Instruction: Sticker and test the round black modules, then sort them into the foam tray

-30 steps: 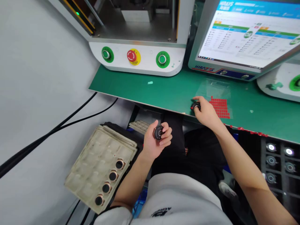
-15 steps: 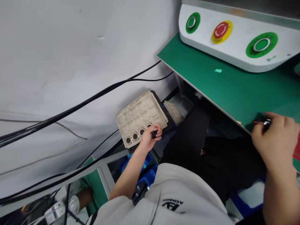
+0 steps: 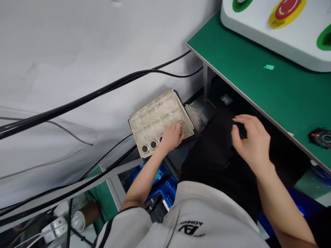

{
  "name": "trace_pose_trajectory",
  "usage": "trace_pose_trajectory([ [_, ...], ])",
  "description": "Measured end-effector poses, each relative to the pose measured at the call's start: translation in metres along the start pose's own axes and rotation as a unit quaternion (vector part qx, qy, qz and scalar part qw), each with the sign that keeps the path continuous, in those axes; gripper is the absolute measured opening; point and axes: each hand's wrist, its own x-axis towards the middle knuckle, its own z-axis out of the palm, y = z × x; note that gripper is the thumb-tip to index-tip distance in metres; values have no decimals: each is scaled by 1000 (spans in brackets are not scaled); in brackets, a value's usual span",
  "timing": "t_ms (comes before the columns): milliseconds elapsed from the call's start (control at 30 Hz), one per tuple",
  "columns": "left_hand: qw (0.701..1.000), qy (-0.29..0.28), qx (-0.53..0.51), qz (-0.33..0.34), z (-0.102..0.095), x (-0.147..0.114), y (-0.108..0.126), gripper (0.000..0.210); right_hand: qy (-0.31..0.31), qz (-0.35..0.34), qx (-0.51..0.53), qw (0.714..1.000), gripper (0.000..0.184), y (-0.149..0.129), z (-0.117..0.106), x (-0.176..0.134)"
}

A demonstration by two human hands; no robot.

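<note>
My left hand (image 3: 172, 137) is over the front row of a beige compartment tray (image 3: 157, 119), fingers curled down at its near right corner. Whatever is between those fingertips is hidden by the hand. Round black pieces with copper-coloured rims (image 3: 153, 144) sit in the same row, left of my hand. My right hand (image 3: 252, 141) is held over my dark-clothed lap, thumb and fingers apart with nothing between them. A round black part with a red detail (image 3: 321, 137) lies on the green tabletop (image 3: 274, 89), away from my right hand.
A white control panel (image 3: 279, 38) with a red stop button (image 3: 287, 7) stands on the tabletop. Thick black cables (image 3: 103, 91) run along the pale wall. Blue bins (image 3: 165, 191) are below my left forearm. More stacked trays (image 3: 196, 117) lie beside the beige one.
My right hand has let go of the black part on the tabletop and moved left over my lap. My left hand has moved from the tray's edge, with a small black piece, onto its front row.
</note>
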Motion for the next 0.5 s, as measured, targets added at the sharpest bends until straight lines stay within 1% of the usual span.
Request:
trace_pose_trajectory([
  [67,997,-41,24,54,13,19,-1,6,-14,-20,-18,1000,22,-7,6,1],
  [133,993,-61,45,90,20,25,-4,5,-18,-34,-37,999,21,-3,0,-8],
  [200,990,-59,64,111,21,22,-8,8,-23,-38,-57,997,20,9,-12,-22],
  [333,987,-23,76,140,21,7,-16,20,-14,-38,-106,994,22,33,-42,-53],
  [400,985,0,70,156,23,1,-22,25,24,-18,-118,993,24,43,-58,-64],
  [467,984,31,68,160,26,-2,-33,37,98,29,-144,984,23,53,-71,-71],
  [500,983,53,87,156,29,-3,-39,43,134,61,-162,976,20,60,-76,-73],
])
